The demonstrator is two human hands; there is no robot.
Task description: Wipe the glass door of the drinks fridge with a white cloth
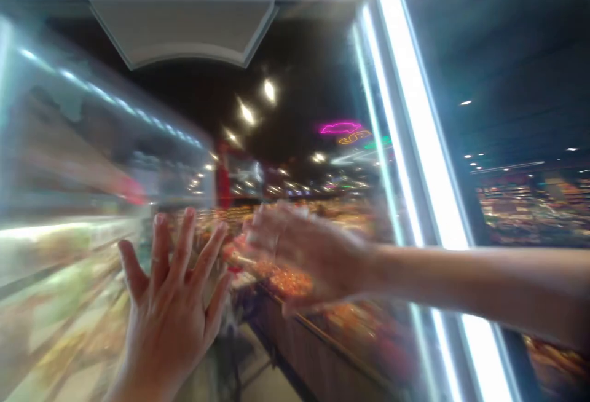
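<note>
My left hand point(170, 303) is raised with its fingers spread, palm turned away from me, and nothing is in it. From the right side my forearm reaches across, and my right hand point(299, 248) is stretched out flat near the middle. Motion smears its fingers, but they look extended and hold nothing that I can see. Both hands seem close to a clear, glass-like surface; whether they touch it I cannot tell. Bright upright light tubes point(424, 107) pass behind my right forearm.
A long stand of orange and red produce point(286, 279) runs beyond my hands. Blurred lit shelves point(59, 310) fill the left side. A pale panel point(184, 27) hangs at the top, and neon signs point(341, 128) glow far off.
</note>
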